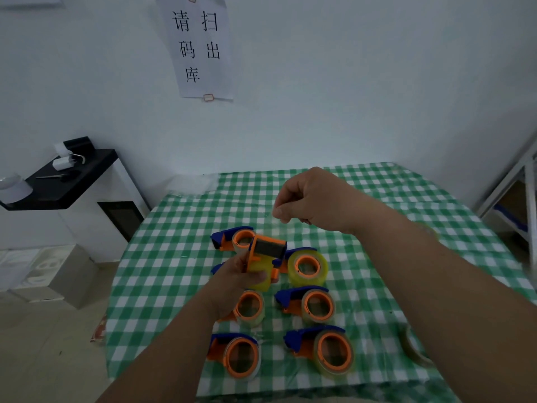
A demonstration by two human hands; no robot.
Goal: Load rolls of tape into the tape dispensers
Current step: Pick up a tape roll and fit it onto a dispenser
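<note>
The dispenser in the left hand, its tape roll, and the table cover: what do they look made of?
Dispenser: looks like moulded plastic, matt orange, with a dark strip at the head whose material I cannot tell.
Tape roll: clear yellowish film, glossy and see-through.
Table cover: green-and-white check; fabric or vinyl, too blurred to tell.
The left hand grips the dispenser.

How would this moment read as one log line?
left hand: grips tape dispenser | right hand: raised, fingertips pinched, likely pulling clear tape | loaded dispensers on checked tablecloth
</note>
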